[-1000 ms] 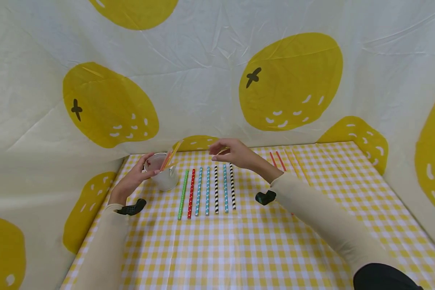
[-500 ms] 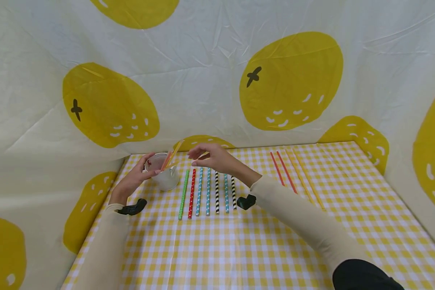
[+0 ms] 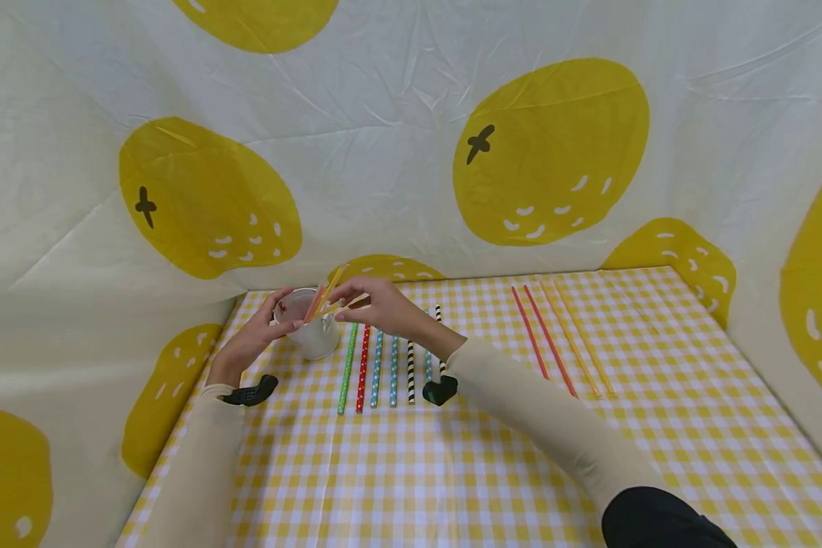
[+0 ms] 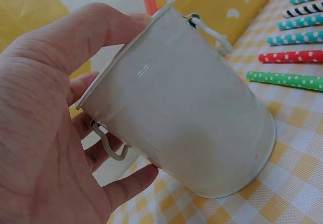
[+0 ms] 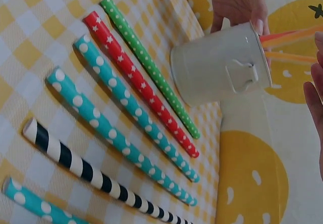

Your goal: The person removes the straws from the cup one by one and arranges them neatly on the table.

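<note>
A small white metal bucket [image 3: 318,341] with side handles is tilted in my left hand [image 3: 253,341]. The thumb lies over its rim and the other fingers are behind it, as the left wrist view shows. An orange-red straw [image 5: 277,35] and yellow straws [image 5: 288,57] stick out of the bucket's mouth. My right hand [image 3: 377,306] is at the straw ends, thumb and fingers apart around the lower yellow one. Only its fingertips [image 5: 314,94] show at the right edge of the right wrist view.
Right of the bucket lies a row of patterned straws: green dotted [image 3: 346,373], red with stars [image 3: 362,373], turquoise dotted [image 3: 375,373] and black-striped [image 3: 411,373]. Farther right lie red straws [image 3: 551,339] and yellow straws [image 3: 585,339] on the checked tablecloth [image 3: 383,472]. A lemon-print curtain [image 3: 377,190] hangs behind.
My right hand has moved left across the patterned straws to the straws in the bucket, uncovering the red and yellow straws at the right. The left hand and bucket have stayed in place.
</note>
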Motion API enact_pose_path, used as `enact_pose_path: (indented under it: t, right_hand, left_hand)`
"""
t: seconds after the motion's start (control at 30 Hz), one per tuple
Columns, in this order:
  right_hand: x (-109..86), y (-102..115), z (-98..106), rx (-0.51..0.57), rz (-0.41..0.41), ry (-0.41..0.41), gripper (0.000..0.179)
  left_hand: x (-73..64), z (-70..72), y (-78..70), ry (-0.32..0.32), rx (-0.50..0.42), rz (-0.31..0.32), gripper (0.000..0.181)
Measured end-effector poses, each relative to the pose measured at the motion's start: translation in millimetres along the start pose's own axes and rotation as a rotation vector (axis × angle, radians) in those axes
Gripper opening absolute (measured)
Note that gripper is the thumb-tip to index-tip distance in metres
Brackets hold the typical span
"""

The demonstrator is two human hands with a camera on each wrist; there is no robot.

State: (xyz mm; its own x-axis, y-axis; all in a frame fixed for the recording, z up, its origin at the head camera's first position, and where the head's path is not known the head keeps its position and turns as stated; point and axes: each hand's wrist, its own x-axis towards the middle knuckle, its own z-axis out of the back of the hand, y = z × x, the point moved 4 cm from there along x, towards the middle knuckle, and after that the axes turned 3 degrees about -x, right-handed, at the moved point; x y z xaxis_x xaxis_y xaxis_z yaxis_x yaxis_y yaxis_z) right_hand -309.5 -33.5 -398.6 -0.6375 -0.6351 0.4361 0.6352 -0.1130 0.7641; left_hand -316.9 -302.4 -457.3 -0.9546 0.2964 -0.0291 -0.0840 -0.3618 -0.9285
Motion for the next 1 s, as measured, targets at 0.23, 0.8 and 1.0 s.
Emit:
enact_pose_path:
  t: [0.23, 0.8, 1.0]
  right_hand:
    - [4.0, 2.7, -13.9, -0.004, 0.003, -0.008, 0.024]
    - [4.6, 5.6, -12.4, -0.049, 0.014, -0.041, 0.015]
    - [-1.5, 10.1, -3.4, -0.023, 0.061, -0.030, 0.014]
  left_hand:
    - [-0.4, -0.5, 0.4, -0.008, 0.003, 0.012, 0.084]
    - [-0.6, -1.1, 1.8, 0.007, -0.005, 0.008, 0.085]
    - [-0.7, -0.2, 3.4, 0.000, -0.019, 0.017, 0.085]
